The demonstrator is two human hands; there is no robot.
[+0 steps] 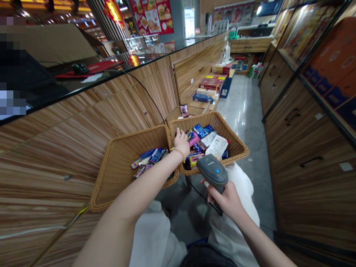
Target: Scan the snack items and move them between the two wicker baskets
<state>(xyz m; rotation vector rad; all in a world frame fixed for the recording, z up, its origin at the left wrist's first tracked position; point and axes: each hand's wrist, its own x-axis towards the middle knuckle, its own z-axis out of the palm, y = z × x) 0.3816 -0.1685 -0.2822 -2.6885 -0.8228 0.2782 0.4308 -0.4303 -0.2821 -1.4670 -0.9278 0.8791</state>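
My right hand (226,196) grips the handle of a dark grey barcode scanner (213,170). A blue light glows on top of the scanner, and a cable hangs below it. My left hand (181,142) reaches over the near left part of the right wicker basket (235,142). Its visible fingers are apart, beside a pink packet (194,139); the fingertips are partly hidden. Several small blue and coloured snack packets fill that basket. A printed paper slip (217,147) lies on them. More packets (155,155) lie in the left wicker basket (111,174), partly behind my left forearm.
A wooden counter (125,100) with a dark glass top runs along the left, with a computer mouse (80,68) on it. Boxes (213,83) are stacked in an open drawer ahead. Wooden cabinets (306,155) line the right side of the grey floor (244,104).
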